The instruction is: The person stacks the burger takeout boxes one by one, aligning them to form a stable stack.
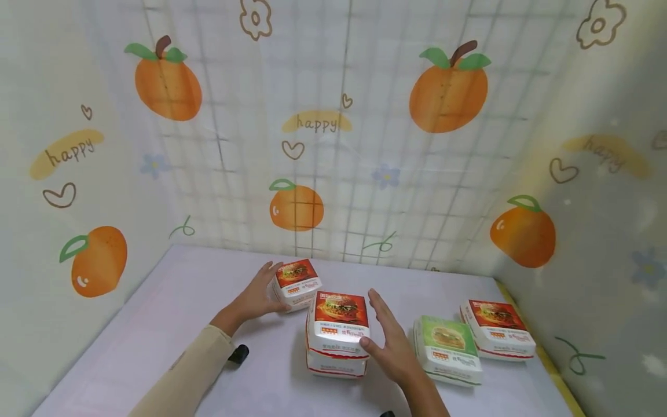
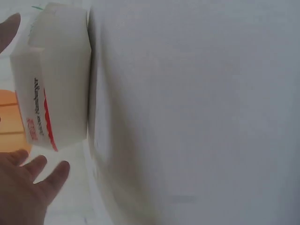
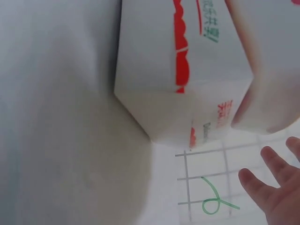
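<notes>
Toward the back of the table stands a white hamburger box [image 1: 297, 284] with a red burger-picture lid. My left hand [image 1: 260, 295] is spread around its left side, thumb toward the front; in the left wrist view its fingers [image 2: 56, 180] extend just past the end of the box [image 2: 56, 79]. Nearer to me, a red-lidded box [image 1: 341, 324] sits stacked on another white box [image 1: 336, 366] with red trim, whose top is hidden. My right hand [image 1: 391, 347] is held beside the stack's right side, fingers extended and thumb at the upper box's front corner.
On the right are a green-lidded burger box [image 1: 448, 350] and, behind it, another red-lidded box [image 1: 497, 330] near the table's yellow right edge. A small black object [image 1: 238, 354] lies by the left sleeve. Printed cloth walls [image 1: 333, 156] enclose the table.
</notes>
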Motion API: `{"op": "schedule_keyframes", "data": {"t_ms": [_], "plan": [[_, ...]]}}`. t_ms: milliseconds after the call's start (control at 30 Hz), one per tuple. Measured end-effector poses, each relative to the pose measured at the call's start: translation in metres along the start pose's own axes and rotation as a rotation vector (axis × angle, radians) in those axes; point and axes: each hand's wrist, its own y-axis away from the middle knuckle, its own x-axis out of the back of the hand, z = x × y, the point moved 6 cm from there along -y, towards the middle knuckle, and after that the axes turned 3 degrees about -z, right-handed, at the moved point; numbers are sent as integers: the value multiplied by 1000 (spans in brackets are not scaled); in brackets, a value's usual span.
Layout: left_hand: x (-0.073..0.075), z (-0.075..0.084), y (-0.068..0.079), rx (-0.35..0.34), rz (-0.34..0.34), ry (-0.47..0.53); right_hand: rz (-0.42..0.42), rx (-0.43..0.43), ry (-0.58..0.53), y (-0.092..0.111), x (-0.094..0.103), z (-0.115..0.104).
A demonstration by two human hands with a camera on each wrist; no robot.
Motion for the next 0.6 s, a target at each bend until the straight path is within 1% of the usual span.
{"op": "schedule_keyframes", "data": {"t_ms": [167,300,467,600], "plan": [[-10,1,-5,46,-55,8,-8,11,24,0,-3,-4],[-15,1,-8,71,-54,7,-46,5,29,-3,-7,-7],[-16,-5,-15,75,-51,-28,-69,-9,34,-5,-10,-7],[-12,-9,-17,83,-52,-30,-57,18,54,-6,-9,-9]]}}
